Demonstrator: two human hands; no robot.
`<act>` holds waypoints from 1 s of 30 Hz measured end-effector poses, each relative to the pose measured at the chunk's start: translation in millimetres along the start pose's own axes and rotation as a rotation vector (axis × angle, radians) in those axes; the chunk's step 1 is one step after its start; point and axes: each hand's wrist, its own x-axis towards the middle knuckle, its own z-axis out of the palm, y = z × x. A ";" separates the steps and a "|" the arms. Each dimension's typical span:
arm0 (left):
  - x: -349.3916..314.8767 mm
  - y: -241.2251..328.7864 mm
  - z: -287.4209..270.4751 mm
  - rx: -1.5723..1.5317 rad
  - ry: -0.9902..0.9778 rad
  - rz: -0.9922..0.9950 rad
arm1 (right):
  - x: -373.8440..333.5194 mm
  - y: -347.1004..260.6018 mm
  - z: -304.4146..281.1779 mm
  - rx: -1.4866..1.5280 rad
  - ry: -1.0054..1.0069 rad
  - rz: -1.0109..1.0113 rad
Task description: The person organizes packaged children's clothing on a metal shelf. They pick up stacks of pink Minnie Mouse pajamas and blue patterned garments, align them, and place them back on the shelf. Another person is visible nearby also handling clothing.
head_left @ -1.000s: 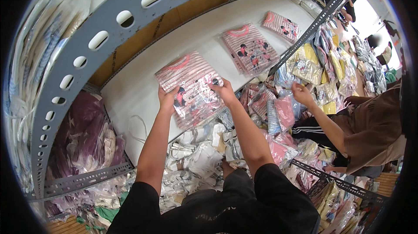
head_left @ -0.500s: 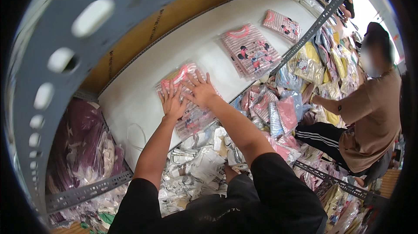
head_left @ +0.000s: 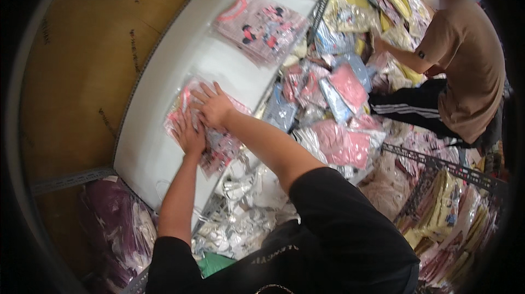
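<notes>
Both hands lie flat with fingers spread, gripping nothing: the left hand (head_left: 188,135) and right hand (head_left: 214,107) press down on a clear-bagged pink garment (head_left: 205,130) lying on the white shelf (head_left: 180,70). Farther along that shelf lies a second bagged striped garment (head_left: 260,27). Off the shelf's open edge, a heap of bagged clothes (head_left: 333,103) crowds close, where another person (head_left: 459,70) reaches in.

Pink striped packet (head_left: 205,130) under hands, pink-and-grey cartoon-print packet (head_left: 260,26) at one o'clock, white shelf (head_left: 180,70), brown backboard (head_left: 82,64), purple bags (head_left: 117,228) at seven o'clock, black sleeves (head_left: 339,228), co-worker's tan shirt (head_left: 465,70)
</notes>
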 end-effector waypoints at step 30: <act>-10.5 -38.0 6.9 -1.131 0.094 -0.883 | -54.2 -1.2 -46.2 0.430 -0.096 0.658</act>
